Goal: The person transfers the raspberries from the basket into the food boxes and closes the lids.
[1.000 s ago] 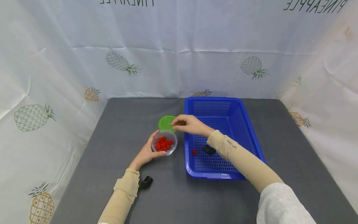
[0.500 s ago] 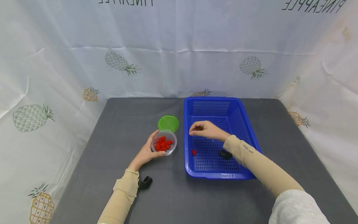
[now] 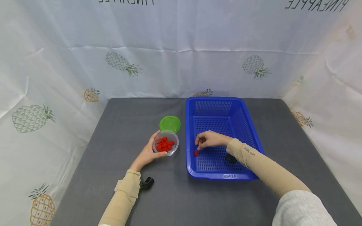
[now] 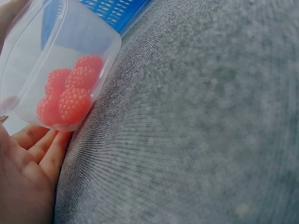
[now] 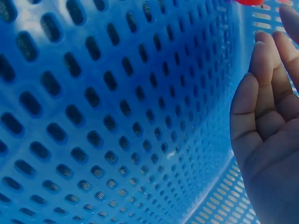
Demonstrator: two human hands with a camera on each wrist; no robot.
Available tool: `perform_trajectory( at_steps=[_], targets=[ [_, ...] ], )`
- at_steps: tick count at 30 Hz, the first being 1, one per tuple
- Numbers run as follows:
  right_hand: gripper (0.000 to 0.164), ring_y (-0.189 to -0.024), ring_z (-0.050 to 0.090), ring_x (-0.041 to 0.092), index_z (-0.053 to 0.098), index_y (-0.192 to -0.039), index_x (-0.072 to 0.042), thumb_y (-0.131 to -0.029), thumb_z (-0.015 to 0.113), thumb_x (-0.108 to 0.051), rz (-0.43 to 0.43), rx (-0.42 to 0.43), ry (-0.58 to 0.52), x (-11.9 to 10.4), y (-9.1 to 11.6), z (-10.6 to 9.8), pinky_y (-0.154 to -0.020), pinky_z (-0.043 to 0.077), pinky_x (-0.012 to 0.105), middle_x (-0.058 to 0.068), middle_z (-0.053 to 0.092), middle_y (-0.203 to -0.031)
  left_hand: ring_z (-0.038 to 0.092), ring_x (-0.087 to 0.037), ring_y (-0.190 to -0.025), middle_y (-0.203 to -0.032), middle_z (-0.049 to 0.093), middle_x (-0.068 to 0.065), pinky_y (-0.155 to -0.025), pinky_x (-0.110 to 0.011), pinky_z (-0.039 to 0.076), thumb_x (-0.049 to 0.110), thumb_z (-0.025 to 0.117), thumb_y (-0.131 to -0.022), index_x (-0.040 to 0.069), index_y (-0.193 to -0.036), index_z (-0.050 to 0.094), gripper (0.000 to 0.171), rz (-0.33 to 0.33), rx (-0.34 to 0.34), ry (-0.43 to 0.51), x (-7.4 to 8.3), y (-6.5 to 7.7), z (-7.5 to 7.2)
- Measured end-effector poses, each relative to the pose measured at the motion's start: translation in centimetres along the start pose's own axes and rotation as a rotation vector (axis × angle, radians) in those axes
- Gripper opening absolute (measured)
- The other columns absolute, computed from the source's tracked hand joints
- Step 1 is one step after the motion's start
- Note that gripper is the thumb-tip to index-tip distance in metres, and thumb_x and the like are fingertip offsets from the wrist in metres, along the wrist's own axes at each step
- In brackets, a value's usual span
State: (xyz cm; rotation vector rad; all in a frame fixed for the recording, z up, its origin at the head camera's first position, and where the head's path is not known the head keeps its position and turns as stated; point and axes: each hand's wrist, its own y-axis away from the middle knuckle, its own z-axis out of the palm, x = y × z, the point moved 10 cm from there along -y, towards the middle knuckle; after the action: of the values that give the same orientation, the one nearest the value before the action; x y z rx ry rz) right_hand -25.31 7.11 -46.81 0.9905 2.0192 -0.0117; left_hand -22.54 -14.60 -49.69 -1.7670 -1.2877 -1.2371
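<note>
My left hand (image 3: 149, 150) holds a clear plastic tub (image 3: 174, 150) on the table, thumb on one side and fingers on the other. Several raspberries (image 4: 74, 102) lie at the bottom of that tub. Inside the blue basket (image 3: 190, 169), a single raspberry (image 3: 196, 153) sits by the left wall. My right hand (image 3: 210, 138) is low over the basket floor, its thumb tip just beside this raspberry. In the right wrist view its fingers (image 5: 245, 98) are loosely bent with nothing between them, and the raspberry shows only at the top edge.
A green round lid (image 3: 170, 123) lies on the grey table (image 3: 133, 122) behind the tub. The basket's raised rim stands just right of the tub. A patterned white curtain (image 3: 181, 72) hangs behind the table and along its sides.
My right hand has moved from above the lid and tub into the basket, then down and nearer to the lone raspberry. The left hand and tub have stayed in place.
</note>
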Motion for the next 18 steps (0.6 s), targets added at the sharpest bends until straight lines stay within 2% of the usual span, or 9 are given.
perform_trajectory(
  at_steps=[4, 8, 18],
  targets=[
    [0.023, -0.069, 0.053, 0.006, 0.064, -0.096, -0.007, -0.079, 0.073, -0.02, -0.008, -0.039, 0.002, 0.3, -0.3, 0.9, -0.065, 0.044, 0.021, -0.003, 0.062, -0.076, 0.039, -0.03, -0.134, -0.145, 0.039, -0.012, -0.11, -0.054, 0.029, 0.026, 0.077, -0.076, 0.031, -0.148, 0.015, 0.095, 0.006, 0.006, -0.003, -0.4, -0.1, 0.0],
    [0.024, -0.067, 0.051, 0.005, 0.065, -0.092, -0.01, -0.076, 0.076, -0.024, -0.008, -0.06, 0.024, 0.4, -0.5, 1.8, -0.063, 0.042, 0.02, -0.006, 0.059, -0.073, 0.04, -0.03, -0.133, -0.145, 0.041, -0.011, -0.109, -0.054, 0.03, 0.03, 0.077, -0.075, 0.033, -0.147, 0.016, 0.095, 0.018, 0.006, 0.002, -0.3, -0.1, 0.0],
    [0.017, -0.063, 0.047, 0.003, 0.064, -0.088, -0.012, -0.078, 0.074, -0.022, -0.013, -0.048, 0.087, 0.4, -0.7, 2.1, -0.059, 0.038, 0.017, -0.009, 0.054, -0.069, 0.037, -0.031, -0.135, -0.146, 0.038, -0.013, -0.111, -0.055, 0.027, 0.024, 0.077, -0.077, 0.03, -0.148, 0.015, 0.094, 0.008, 0.008, -0.008, -0.4, -0.2, 0.0]
  ],
)
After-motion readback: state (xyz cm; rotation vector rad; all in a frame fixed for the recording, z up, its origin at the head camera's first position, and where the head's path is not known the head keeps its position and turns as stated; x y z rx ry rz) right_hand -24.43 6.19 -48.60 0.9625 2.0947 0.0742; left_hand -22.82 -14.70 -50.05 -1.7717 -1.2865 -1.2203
